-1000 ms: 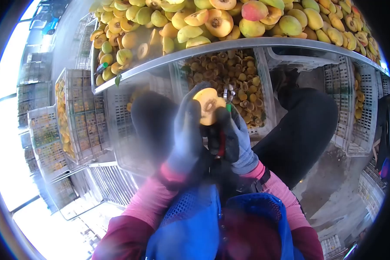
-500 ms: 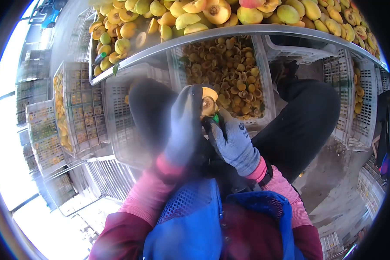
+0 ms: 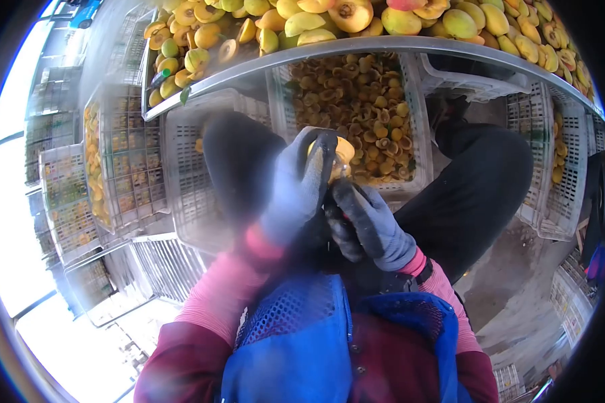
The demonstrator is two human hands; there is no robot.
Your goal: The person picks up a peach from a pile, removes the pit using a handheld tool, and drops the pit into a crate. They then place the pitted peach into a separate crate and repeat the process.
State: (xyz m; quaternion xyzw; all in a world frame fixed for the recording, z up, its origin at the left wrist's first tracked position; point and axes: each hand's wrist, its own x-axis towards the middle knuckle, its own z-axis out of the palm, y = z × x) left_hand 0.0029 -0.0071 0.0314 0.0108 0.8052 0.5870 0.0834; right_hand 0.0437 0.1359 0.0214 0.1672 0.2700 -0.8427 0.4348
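Note:
My left hand (image 3: 301, 176), in a grey-blue glove with dark fingertips, is closed around a yellow peach half (image 3: 343, 153). The fruit is partly covered by the fingers. Just below it, my right hand (image 3: 368, 225), gloved alike, is closed with thumb and fingers curled close to the fruit's lower edge. It grips a small hand tool, mostly hidden by the fingers; its green part shows only in the earlier frame. Beneath both hands stands a white crate (image 3: 420, 158) filled with peach halves (image 3: 376, 127).
A metal-edged table (image 3: 383, 46) ahead is heaped with whole and halved peaches (image 3: 402, 21). A green-and-dark object (image 3: 160, 76) lies at its left corner. Plastic crates of fruit (image 3: 133, 151) stand at left, with another crate (image 3: 563, 178) at right. My bent knees flank the central crate.
My left hand has turned, hiding more of the peach half's cut face. My right hand has rolled and dropped slightly, so the green part is out of sight. The view has shifted slightly.

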